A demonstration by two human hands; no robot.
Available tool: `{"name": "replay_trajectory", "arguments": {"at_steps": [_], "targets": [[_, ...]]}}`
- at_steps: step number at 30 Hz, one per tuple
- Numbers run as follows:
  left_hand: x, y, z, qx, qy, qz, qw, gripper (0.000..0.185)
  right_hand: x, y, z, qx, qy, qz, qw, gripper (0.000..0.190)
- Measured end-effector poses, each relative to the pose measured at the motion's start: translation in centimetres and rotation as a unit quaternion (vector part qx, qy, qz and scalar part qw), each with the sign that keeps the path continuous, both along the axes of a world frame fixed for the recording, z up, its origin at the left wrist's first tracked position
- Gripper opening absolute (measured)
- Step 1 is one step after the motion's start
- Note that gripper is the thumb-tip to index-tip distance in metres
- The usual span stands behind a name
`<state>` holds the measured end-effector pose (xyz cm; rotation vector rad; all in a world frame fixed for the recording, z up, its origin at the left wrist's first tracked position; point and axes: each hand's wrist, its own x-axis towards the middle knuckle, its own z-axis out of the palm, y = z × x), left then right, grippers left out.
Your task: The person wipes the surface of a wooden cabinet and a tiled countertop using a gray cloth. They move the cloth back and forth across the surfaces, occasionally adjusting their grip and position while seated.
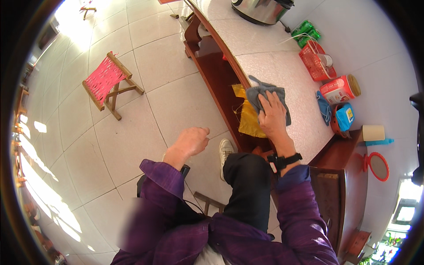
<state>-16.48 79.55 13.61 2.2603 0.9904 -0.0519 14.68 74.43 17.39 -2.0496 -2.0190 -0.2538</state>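
Observation:
My right hand (pixel 273 114) lies on a folded grey cloth (pixel 284 96) at the near edge of a long cabinet top (pixel 298 132). Its fingers are spread over the cloth, pressing it to the surface; part of the cloth is hidden under the palm. My left hand (pixel 190 142) hangs over the tiled floor, away from the cabinet, its fingers curled; whether they are fully closed is not plain. Below the cabinet's edge, yellow fabric (pixel 250 119) lies on the dark red wooden shelf.
Along the wall stand a steel cooker (pixel 263 10), green cans (pixel 306 33), a red plastic basket (pixel 314 61), a red-lidded jar (pixel 339 89), a blue cloth (pixel 323 107) and a blue wipes pack (pixel 344 117). A folding stool (pixel 107 79) with pink webbing is on the floor.

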Motion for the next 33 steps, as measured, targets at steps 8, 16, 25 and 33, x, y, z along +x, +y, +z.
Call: {"name": "replay_trajectory", "arguments": {"at_steps": [8,16,25,33], "targets": [[-0.5,0.0,-1.8,-0.002,0.008,0.002,1.000,0.033,0.3,-10.7,1.9,0.006,0.041,0.030,0.999,0.046],[-2.5,-0.3,-2.7,-0.074,-0.078,0.044,0.993,0.036,0.6,-20.5,3.8,-0.027,0.032,0.025,0.999,0.042],[-4.0,-7.7,0.4,-0.105,-0.064,0.031,0.992,0.038,0.6,-12.2,1.7,0.027,0.043,0.033,0.998,0.039],[-6.5,-16.9,-1.4,-0.279,-0.177,0.169,0.928,0.034,-2.7,-9.7,6.1,0.160,0.125,0.111,0.973,0.040]]}}
